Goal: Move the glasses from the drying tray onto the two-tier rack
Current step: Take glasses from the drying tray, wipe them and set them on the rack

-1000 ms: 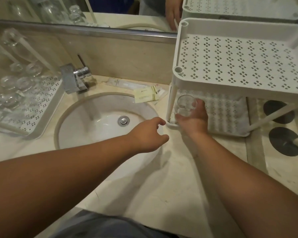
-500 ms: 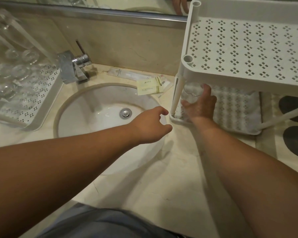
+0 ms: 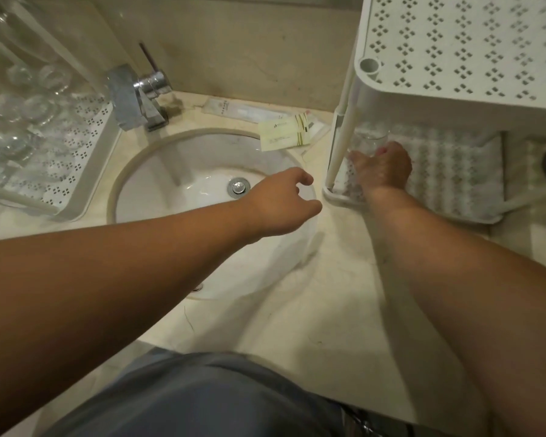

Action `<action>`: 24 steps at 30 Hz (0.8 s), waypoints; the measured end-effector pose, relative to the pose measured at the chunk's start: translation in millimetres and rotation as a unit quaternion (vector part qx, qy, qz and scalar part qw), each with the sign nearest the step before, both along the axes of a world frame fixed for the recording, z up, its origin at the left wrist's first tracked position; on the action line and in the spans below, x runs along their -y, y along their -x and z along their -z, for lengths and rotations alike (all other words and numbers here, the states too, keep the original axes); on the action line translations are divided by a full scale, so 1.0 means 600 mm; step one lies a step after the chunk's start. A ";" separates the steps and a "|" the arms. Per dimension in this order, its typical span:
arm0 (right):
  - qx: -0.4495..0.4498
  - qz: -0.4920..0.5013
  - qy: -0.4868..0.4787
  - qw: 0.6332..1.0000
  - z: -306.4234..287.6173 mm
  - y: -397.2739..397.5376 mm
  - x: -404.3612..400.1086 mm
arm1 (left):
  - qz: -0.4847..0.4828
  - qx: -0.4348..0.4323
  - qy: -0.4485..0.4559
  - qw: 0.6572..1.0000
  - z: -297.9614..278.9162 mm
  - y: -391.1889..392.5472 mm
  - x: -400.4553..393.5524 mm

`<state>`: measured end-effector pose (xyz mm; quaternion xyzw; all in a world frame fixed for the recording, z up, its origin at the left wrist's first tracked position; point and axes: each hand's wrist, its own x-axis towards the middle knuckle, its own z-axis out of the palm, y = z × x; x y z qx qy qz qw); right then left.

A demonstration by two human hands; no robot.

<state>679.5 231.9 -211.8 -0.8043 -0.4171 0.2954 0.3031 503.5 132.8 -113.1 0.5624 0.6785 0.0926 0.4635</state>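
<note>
Right hand (image 3: 383, 167) grips clear tumbler (image 3: 371, 141), reaching under upper tier to seat it on two-tier rack (image 3: 467, 197) lower shelf (contact unclear). Left hand (image 3: 276, 205) loosely curled, empty, over sink (image 3: 145, 171). Remaining glasses (image 3: 22, 121) in drying tray (image 3: 85, 184).

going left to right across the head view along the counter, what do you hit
drying tray with glasses → faucet → sink → left hand → sachets → right hand holding a glass on the two-tier rack
</note>
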 end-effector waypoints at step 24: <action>-0.204 0.046 -0.003 0.978 0.027 0.034 -0.013 | -0.031 0.044 0.033 0.998 0.000 0.022 0.001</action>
